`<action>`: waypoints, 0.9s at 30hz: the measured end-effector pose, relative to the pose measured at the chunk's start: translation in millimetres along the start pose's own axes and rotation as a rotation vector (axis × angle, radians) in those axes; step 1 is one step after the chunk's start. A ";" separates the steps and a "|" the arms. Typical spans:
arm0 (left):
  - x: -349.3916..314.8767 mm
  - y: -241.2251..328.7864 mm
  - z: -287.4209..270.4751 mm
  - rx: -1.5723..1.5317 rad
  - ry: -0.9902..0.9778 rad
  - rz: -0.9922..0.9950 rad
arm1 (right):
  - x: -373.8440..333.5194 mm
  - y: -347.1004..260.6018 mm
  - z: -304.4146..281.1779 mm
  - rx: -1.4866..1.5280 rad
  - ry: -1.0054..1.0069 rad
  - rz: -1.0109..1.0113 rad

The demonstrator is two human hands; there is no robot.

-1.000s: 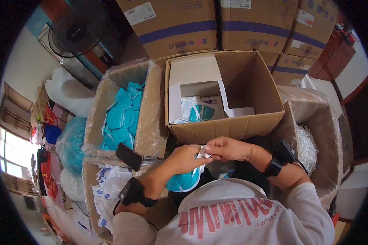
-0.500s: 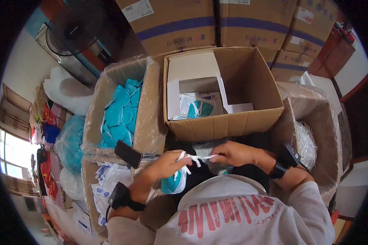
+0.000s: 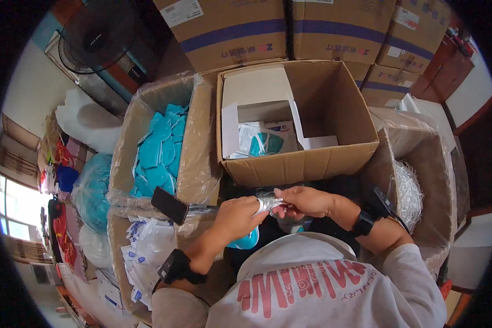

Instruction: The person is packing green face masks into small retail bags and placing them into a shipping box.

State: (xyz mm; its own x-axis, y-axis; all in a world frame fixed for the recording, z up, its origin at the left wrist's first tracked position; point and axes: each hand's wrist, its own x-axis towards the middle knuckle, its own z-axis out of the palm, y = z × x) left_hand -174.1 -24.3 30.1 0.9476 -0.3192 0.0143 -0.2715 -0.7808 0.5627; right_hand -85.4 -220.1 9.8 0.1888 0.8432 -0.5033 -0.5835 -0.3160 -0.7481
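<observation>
My left hand [image 3: 236, 217] is closed around the white straps [image 3: 266, 204] of a teal cup-shaped face mask [image 3: 247, 239]. The mask hangs below that hand, partly covered by it and the wrist. My right hand [image 3: 305, 201] pinches the other end of the straps, close to the left fingertips. The fingers hide most of the bunched strap, so whether it is knotted I cannot tell. Both hands are in front of my chest, just short of the middle carton.
A lined carton of teal masks [image 3: 159, 150] stands at left, with a phone [image 3: 170, 205] on its near edge. Below it lie white packets [image 3: 142, 259]. The middle carton [image 3: 300, 167] holds a white box with a packed mask. White straps [image 3: 407, 194] fill the right carton.
My right hand has stayed near its place while my left moved right and slightly up to meet it. The stretched strap between them is now short and bunched.
</observation>
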 end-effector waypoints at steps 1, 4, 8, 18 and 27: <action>0.1 2.9 -1.5 0.051 0.015 0.014 | -0.6 -3.2 0.5 0.025 -0.024 0.021; 0.2 1.5 0.0 0.154 0.033 0.078 | 1.0 -6.6 0.8 0.021 -0.061 0.076; 2.8 3.1 -2.4 0.096 -0.076 -0.014 | 8.5 7.7 -2.7 -0.069 -0.084 -0.010; -7.8 -4.9 50.8 -0.666 -0.102 -0.245 | 28.8 51.1 -5.5 -0.806 0.233 -1.017; -16.6 14.5 50.1 -0.268 -0.346 0.077 | -31.1 24.1 9.3 -0.958 -0.106 -0.274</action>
State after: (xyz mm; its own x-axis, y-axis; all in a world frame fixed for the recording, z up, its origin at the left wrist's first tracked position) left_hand -202.2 -57.3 -3.4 0.8017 -0.5677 -0.1868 -0.2429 -0.5951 0.7661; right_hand -112.8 -249.9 11.4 0.1230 0.9591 -0.2549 0.3613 -0.2825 -0.8886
